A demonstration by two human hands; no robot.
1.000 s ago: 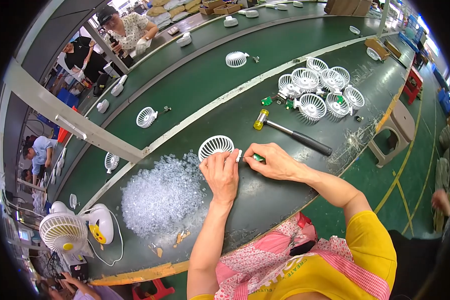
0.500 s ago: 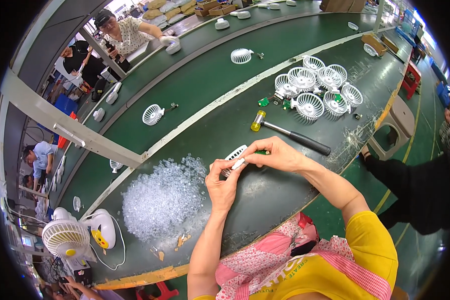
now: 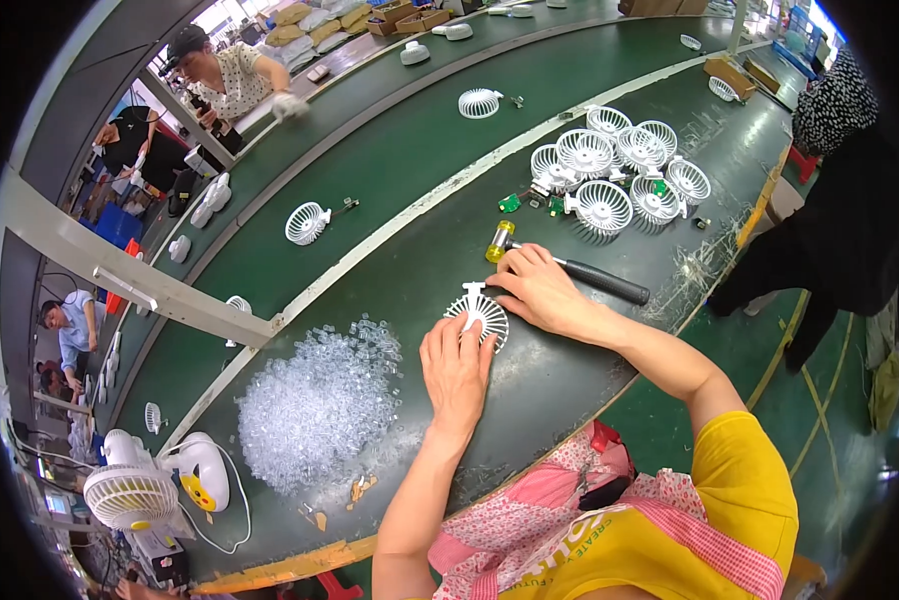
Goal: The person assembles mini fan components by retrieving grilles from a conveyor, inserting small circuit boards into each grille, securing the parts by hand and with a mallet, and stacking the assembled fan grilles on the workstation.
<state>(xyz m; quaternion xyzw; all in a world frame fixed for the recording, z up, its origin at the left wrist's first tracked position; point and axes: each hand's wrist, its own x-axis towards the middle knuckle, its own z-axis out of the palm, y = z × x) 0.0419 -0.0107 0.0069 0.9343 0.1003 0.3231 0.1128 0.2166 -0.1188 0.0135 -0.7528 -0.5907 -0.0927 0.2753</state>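
A round white fan cage (image 3: 491, 320) with a short T-shaped neck lies on the dark green bench in front of me. My left hand (image 3: 454, 372) grips it, fingers over its hub and thumb at its near edge. Just right of the neck is my right hand (image 3: 542, 290), its fingers curled and close together; whatever they pinch is too small or hidden to make out. Behind that hand lies a hammer (image 3: 606, 283) with a yellow head and black grip, partly covered by the fingers.
Clear plastic bits (image 3: 320, 405) are heaped at left, near a white desk fan (image 3: 130, 495). Several white fan cages (image 3: 604, 207) with green circuit boards (image 3: 510, 203) stand at the far right. A conveyor (image 3: 390, 165) runs behind. One person (image 3: 240, 85) works across it; another (image 3: 840, 220) stands at right.
The fan cage, held up edge-on between both hands before, now lies flat on the bench. My left hand has opened out over it, and my right hand has shifted back toward the hammer.
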